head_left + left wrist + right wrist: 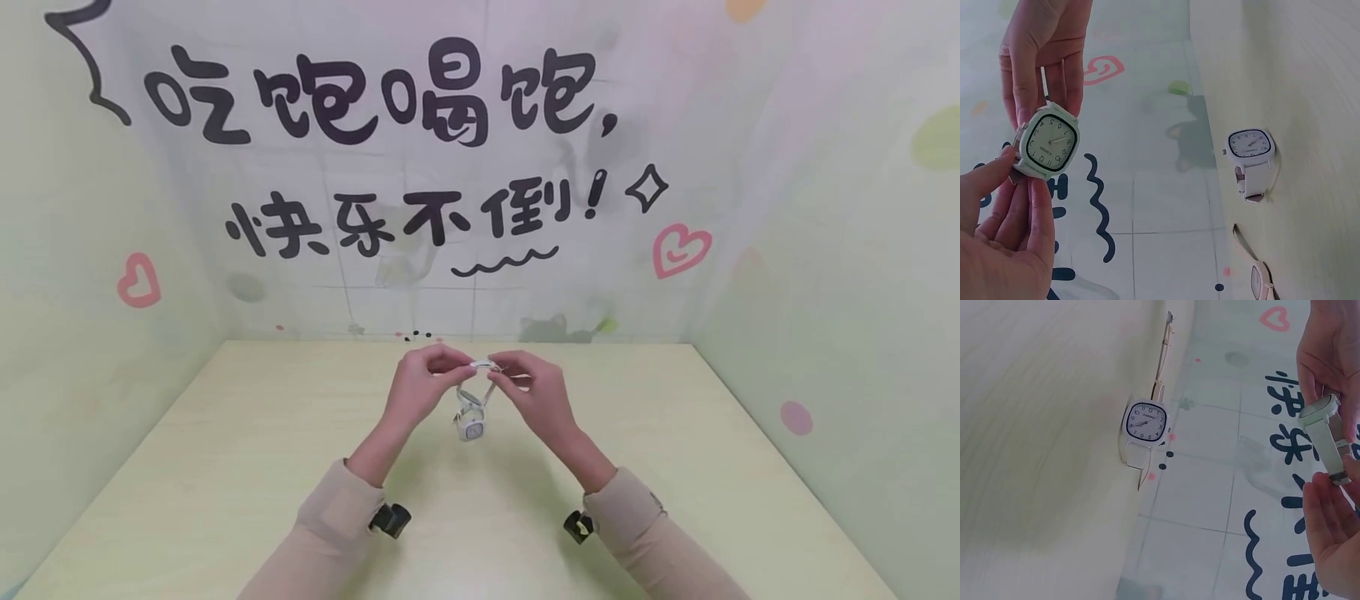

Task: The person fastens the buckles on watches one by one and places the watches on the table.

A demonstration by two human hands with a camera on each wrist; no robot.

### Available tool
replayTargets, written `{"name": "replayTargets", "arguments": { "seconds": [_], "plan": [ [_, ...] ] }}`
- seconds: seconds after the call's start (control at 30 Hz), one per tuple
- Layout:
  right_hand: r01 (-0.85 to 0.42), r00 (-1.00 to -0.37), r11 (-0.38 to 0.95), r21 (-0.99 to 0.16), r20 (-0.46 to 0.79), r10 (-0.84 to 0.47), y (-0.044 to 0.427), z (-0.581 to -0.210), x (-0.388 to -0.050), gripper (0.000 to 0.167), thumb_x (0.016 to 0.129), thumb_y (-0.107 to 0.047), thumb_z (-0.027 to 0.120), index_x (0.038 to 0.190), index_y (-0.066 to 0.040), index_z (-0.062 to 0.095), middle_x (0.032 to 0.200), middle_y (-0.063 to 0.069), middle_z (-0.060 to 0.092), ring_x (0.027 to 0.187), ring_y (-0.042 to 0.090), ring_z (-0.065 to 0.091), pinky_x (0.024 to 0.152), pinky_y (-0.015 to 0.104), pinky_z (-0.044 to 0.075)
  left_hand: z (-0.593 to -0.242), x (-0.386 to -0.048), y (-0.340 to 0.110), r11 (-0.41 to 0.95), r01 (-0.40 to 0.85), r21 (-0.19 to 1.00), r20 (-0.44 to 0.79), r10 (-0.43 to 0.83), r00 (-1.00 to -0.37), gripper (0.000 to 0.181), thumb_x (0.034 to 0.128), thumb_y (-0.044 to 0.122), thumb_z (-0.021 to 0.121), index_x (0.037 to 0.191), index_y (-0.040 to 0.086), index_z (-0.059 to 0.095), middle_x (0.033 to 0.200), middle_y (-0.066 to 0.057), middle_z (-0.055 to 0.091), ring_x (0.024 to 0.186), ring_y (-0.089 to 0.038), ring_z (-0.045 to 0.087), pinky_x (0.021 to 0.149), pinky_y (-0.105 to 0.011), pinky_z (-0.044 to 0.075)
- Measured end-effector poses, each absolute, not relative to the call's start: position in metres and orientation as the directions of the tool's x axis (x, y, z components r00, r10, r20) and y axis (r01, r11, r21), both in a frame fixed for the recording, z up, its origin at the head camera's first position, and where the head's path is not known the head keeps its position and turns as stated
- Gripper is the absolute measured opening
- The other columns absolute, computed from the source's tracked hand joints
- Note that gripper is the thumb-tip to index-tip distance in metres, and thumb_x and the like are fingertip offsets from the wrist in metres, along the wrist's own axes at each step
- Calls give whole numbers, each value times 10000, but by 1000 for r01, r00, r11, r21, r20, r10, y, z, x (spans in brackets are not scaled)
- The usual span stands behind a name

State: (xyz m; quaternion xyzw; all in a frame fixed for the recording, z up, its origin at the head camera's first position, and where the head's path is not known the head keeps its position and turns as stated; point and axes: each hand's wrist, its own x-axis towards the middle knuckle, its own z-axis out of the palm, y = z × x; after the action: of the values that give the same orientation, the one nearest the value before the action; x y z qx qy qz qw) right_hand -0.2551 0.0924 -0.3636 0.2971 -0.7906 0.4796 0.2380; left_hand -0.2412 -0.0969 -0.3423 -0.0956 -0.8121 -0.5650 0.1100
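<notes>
Between the two raised hands is a white wristwatch with a rounded square dial, seen nearly edge-on in the head view. My left hand pinches it from the left, and my right hand pinches it from the right. The held watch shows its black-rimmed dial in the left wrist view. Its white strap runs to a buckle beside my right fingers in the right wrist view. Beyond the hands, a second white watch lies on the table, with another watch partly cut off at the frame's edge.
The pale wood table is enclosed by printed walls at the back and sides. Black wrist devices sit at the left cuff and right cuff.
</notes>
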Motion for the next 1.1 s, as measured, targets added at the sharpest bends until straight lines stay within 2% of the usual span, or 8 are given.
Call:
{"name": "replayTargets", "arguments": {
  "seconds": [0.13, 0.27, 0.43, 0.6, 0.7, 0.8, 0.97, 1.1],
  "plan": [
    [-623, -782, 314, -716, 586, -213, 94, -358, -257, 220, 896, -96, 732, 1100, -15, 722, 1005, 149, 762, 850, 271, 750, 739, 280, 617, -341, -247, -98, 265, 247, 932, 247, 33, -968, 195, 884, 158, 760, 1031, 32, 733, 1004, -138, 762, 861, -154, 722, 782, -268, 597],
    [-595, -804, 270, -757, 559, -205, 96, -354, -257, 265, 896, -86, 730, 1144, 2, 701, 1097, 171, 736, 931, 311, 736, 786, 299, 614, -340, -252, -96, 163, 175, 971, 173, 29, -984, 204, 907, 124, 730, 1063, -3, 702, 1049, -166, 757, 905, -170, 735, 816, -303, 611],
    [-640, -765, 211, -739, 585, -269, 100, -352, -254, 417, 849, -16, 761, 1237, 65, 633, 1239, 225, 647, 1148, 375, 647, 928, 356, 575, -340, -257, -93, 83, 107, 991, 106, 14, -994, 228, 917, 110, 714, 1102, -19, 679, 1102, -187, 741, 957, -187, 736, 838, -313, 605],
    [-703, -706, 252, -665, 611, -358, 105, -358, -256, 617, 792, -13, 814, 1351, 42, 557, 1340, 197, 585, 1279, 346, 556, 1037, 389, 512, -341, -260, -90, 21, 61, 998, 61, 9, -998, 257, 918, 104, 712, 1133, -26, 658, 1126, -188, 715, 920, -130, 718, 848, -303, 600],
    [-715, -698, 304, -630, 614, -369, 107, -363, -262, 623, 793, -37, 819, 1358, 15, 562, 1336, 159, 606, 1277, 306, 571, 1045, 343, 503, -343, -261, -88, 15, 52, 999, 52, 6, -999, 246, 923, 95, 703, 1132, -24, 650, 1134, -164, 674, 909, -116, 703, 843, -293, 599],
    [-705, -708, 327, -629, 607, -360, 109, -365, -265, 568, 810, -56, 808, 1330, 14, 591, 1301, 161, 636, 1250, 304, 597, 1038, 334, 504, -346, -260, -86, 25, 61, 998, 61, 21, -998, 253, 928, 89, 693, 1144, -33, 641, 1168, -164, 628, 961, -163, 707, 862, -298, 594],
    [-644, -763, 302, -703, 558, -327, 112, -366, -270, 520, 827, -56, 790, 1307, 33, 609, 1293, 189, 649, 1250, 332, 600, 1035, 332, 503, -349, -259, -87, 65, 78, 995, 72, 99, -992, 313, 938, 60, 661, 1235, -34, 628, 1252, -221, 647, 1133, -309, 682, 946, -350, 570],
    [-581, -810, 279, -764, 509, -293, 114, -368, -275, 498, 839, -36, 771, 1303, 47, 609, 1304, 211, 644, 1257, 357, 598, 1033, 338, 504, -351, -259, -89, 166, 130, 977, 100, 175, -979, 377, 941, 26, 627, 1314, -15, 598, 1329, -214, 636, 1245, -335, 621, 1020, -416, 530]
  ]
}}
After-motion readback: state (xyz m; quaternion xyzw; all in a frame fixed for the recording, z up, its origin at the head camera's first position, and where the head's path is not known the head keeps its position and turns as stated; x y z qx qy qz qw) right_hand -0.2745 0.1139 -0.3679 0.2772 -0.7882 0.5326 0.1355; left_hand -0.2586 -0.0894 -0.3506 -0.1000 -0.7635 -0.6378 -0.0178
